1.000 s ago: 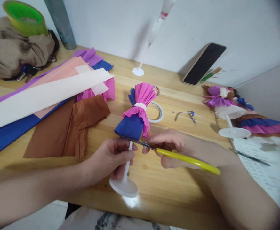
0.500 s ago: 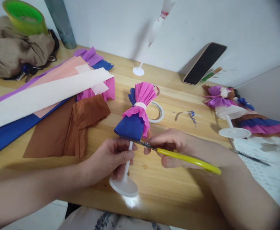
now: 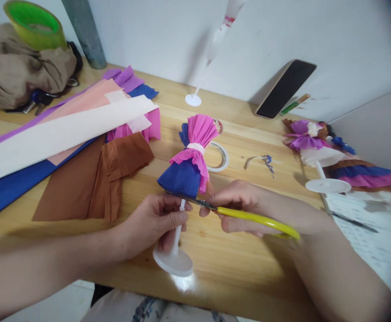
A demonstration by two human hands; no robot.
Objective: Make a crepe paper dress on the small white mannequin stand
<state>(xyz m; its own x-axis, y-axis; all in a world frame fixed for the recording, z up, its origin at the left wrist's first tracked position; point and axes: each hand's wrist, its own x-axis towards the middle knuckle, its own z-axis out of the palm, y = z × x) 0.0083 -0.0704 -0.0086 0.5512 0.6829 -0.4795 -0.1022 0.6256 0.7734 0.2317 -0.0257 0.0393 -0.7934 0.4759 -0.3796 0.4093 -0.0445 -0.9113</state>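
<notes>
My left hand (image 3: pixel 163 219) is closed round the thin stem of a white stand (image 3: pixel 173 261) with a round base, tilted above the table. On top of the stem sits a doll-like figure of crepe paper, with a pleated pink top (image 3: pixel 202 129), a white waistband (image 3: pixel 196 146) and a blue skirt (image 3: pixel 180 178). In my right hand (image 3: pixel 237 208) are scissors (image 3: pixel 255 217) with yellow handles. Their dark blades lie along the lower edge of the blue skirt, close to my left fingers. My right fingertips partly hide behind the scissors.
Crepe paper strips, white (image 3: pixel 64 127) and brown (image 3: pixel 77 179) among them, lie at left. Behind the figure is a tape roll (image 3: pixel 220 156). A phone (image 3: pixel 285 89) leans on the wall. A finished-looking paper doll (image 3: pixel 359 167) lies right, near a white stand (image 3: pixel 327 185).
The scissors have shifted slightly left, and their handles sit closer together. The blue skirt has moved a little left. My left hand stays in place on the stem.
</notes>
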